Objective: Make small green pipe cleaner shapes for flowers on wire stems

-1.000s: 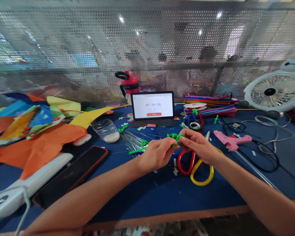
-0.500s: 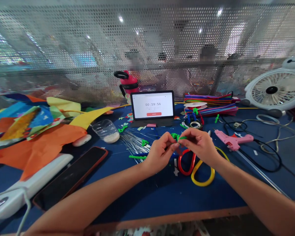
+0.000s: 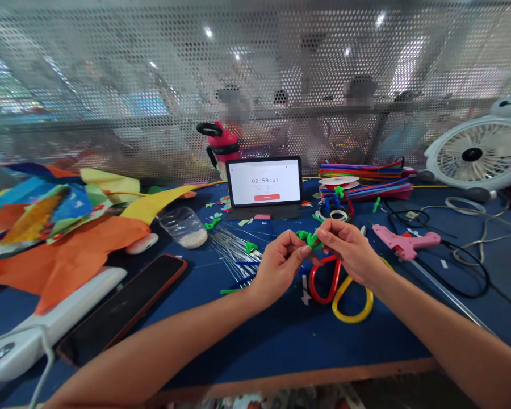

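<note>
Between my two hands is a green pipe cleaner (image 3: pixel 310 238), bent into small loops. My left hand (image 3: pixel 281 262) pinches it between thumb and fingers. My right hand (image 3: pixel 344 247) pinches its other end, just to the right. Under my hands lie scissors with red (image 3: pixel 323 284) and yellow handles (image 3: pixel 353 307); their blades are partly hidden. Left of my left hand are a bundle of thin metal wires (image 3: pixel 230 250) and a small green twisted piece (image 3: pixel 251 247).
A tablet (image 3: pixel 266 182) showing a timer stands at the back. Pipe cleaner bundles (image 3: pixel 366 184), a pink glue gun (image 3: pixel 409 243) and a fan (image 3: pixel 472 153) are to the right. A phone (image 3: pixel 128 307), a plastic bag (image 3: pixel 185 227) and orange felt (image 3: pixel 89 244) lie left.
My right hand has shifted slightly right, away from my left, and more of the green loops show between them. The left forearm now covers part of a green strip.
</note>
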Demonstrator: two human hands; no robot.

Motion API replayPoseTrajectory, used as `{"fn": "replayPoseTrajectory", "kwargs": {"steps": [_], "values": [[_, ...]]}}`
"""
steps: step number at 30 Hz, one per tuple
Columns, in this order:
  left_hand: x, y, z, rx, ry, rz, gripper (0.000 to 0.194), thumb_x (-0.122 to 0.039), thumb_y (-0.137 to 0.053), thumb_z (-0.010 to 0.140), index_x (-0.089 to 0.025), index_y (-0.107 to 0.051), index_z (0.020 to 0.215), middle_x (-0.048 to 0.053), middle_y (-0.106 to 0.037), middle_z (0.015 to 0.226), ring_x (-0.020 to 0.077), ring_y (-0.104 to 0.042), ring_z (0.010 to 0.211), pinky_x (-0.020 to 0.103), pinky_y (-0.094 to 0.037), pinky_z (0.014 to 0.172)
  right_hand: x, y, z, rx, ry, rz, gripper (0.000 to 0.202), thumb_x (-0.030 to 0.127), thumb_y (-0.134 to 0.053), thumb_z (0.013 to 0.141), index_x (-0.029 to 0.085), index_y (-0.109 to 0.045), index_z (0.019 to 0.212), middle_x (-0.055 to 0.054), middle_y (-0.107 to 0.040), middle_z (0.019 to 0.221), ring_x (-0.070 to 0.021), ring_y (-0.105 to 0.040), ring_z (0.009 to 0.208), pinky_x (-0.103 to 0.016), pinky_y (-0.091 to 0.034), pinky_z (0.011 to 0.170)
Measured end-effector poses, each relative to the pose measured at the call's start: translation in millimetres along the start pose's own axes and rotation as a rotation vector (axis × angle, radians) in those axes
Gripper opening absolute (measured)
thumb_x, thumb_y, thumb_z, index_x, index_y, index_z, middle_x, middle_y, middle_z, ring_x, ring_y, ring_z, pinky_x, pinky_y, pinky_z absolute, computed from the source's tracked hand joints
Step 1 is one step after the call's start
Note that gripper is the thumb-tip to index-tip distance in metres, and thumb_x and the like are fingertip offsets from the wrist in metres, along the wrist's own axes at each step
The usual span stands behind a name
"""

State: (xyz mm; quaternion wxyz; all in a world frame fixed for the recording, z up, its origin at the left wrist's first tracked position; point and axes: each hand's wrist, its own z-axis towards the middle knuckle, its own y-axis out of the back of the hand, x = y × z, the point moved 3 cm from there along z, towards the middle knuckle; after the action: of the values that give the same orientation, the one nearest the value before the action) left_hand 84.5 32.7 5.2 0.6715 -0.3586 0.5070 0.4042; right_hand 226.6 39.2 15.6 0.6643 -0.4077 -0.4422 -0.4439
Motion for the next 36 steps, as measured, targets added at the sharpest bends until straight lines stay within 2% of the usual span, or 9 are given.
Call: {"fn": "replayPoseTrajectory", "kwargs": {"steps": [4,11,15,20,30,36], "values": [[-1.0,-2.8,-1.5,0.039,0.044,-0.003,0.028,-0.035,-0.061,0.080,-0.018,-0.040,0.072,-0.002,-0.063,0.059,0.0017,-0.034,0.037,0.015,-0.025,0.036,3.3,-0.9,-1.7,0.011,0.027,-0.083,0.024,0.035,-0.063,0.080,0.016,-0.054,0.069,0.004,-0.049,0.062,-0.0062,-0.042,0.055,-0.020,-0.034,0.053],[-2.0,-4.2,-4.0,0.025,0.081,-0.019,0.031,-0.035,-0.067,0.075,-0.016,-0.043,0.068,0.000,-0.064,0.058,0.0025,-0.041,0.036,0.014,-0.028,0.035,8.2,-4.3,-4.2,0.011,0.075,-0.147,0.027,0.036,-0.065,0.078,0.016,-0.051,0.066,0.004,-0.048,0.061,-0.0068,-0.044,0.055,-0.020,-0.036,0.052],[-2.9,-3.3,-4.3,-0.007,0.049,-0.015,0.029,-0.036,-0.063,0.079,-0.016,-0.043,0.070,0.000,-0.064,0.058,0.0019,-0.038,0.035,0.014,-0.027,0.035,6.5,-4.0,-3.7,0.040,0.082,-0.188,0.023,0.036,-0.059,0.083,0.016,-0.055,0.074,0.003,-0.051,0.066,-0.0072,-0.046,0.058,-0.020,-0.038,0.054],[-3.6,-1.1,-3.8,-0.044,0.014,0.020,0.029,-0.039,-0.061,0.080,-0.016,-0.045,0.072,0.000,-0.065,0.061,0.0027,-0.039,0.036,0.015,-0.028,0.036,5.8,-7.5,-3.7,0.171,0.041,-0.149,0.019,0.035,-0.062,0.081,0.017,-0.054,0.084,0.002,-0.055,0.069,-0.0089,-0.054,0.057,-0.022,-0.044,0.056],[-2.4,-3.5,-6.1,-0.020,0.015,-0.031,0.028,-0.040,-0.055,0.084,-0.017,-0.041,0.074,-0.002,-0.064,0.059,0.0013,-0.037,0.032,0.013,-0.023,0.034,4.3,-3.7,-0.5,0.103,0.034,-0.229,0.022,0.034,-0.067,0.075,0.016,-0.056,0.078,0.003,-0.053,0.067,-0.0074,-0.048,0.057,-0.020,-0.040,0.054],[-2.0,-2.3,-3.8,-0.029,0.031,-0.034,0.028,-0.039,-0.055,0.085,-0.016,-0.043,0.075,-0.003,-0.062,0.055,0.0007,-0.034,0.032,0.013,-0.021,0.033,6.2,-6.3,-2.1,0.166,0.017,-0.175,0.021,0.033,-0.067,0.076,0.017,-0.055,0.082,0.002,-0.056,0.070,-0.0093,-0.056,0.060,-0.022,-0.046,0.058]]}}
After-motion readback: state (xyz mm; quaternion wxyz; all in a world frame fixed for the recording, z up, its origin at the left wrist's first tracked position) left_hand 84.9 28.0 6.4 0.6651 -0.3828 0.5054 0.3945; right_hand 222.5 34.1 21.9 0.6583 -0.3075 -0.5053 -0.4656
